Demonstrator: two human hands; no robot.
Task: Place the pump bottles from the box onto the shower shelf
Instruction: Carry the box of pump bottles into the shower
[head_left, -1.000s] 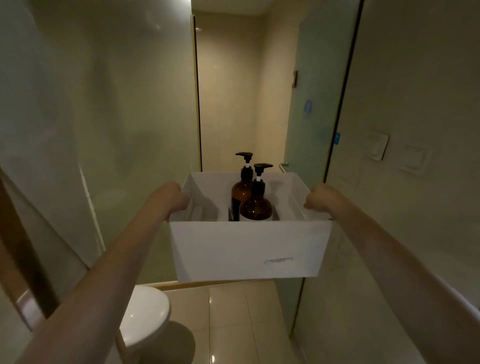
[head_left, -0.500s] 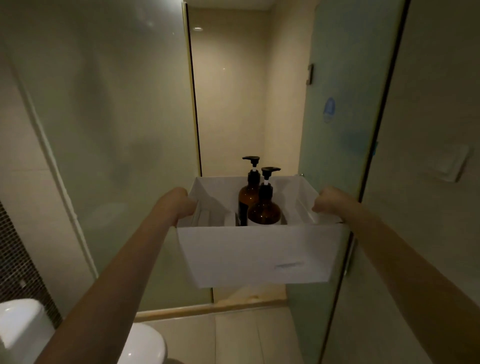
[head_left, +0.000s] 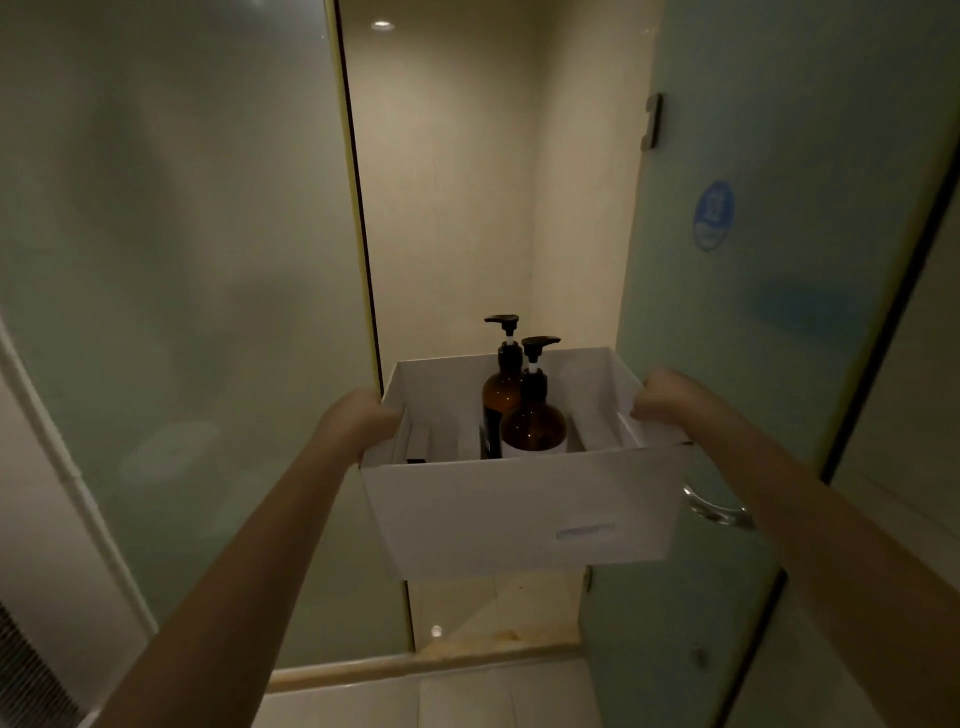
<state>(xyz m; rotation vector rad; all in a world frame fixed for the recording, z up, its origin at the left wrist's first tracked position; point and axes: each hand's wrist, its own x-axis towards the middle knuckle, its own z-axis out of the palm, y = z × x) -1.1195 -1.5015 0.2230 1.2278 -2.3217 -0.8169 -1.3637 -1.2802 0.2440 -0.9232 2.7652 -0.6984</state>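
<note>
I hold a white open-topped box (head_left: 519, 509) out in front of me at chest height. My left hand (head_left: 358, 421) grips its left wall and my right hand (head_left: 662, 397) grips its right wall. Two amber pump bottles with black pumps stand upright inside: a rounder bottle (head_left: 534, 423) in front and a taller bottle (head_left: 498, 392) just behind it to the left. No shower shelf is in sight.
A frosted glass panel (head_left: 182, 312) stands on the left. The frosted shower door (head_left: 769, 312) on the right is open, with a round blue sticker (head_left: 714, 215) and a metal handle (head_left: 719, 512). Between them is the shower stall's beige wall (head_left: 457, 182) and a raised threshold (head_left: 415, 667).
I have moved closer to the shower opening with the box still held in both hands. The toilet at the lower left has dropped out of view.
</note>
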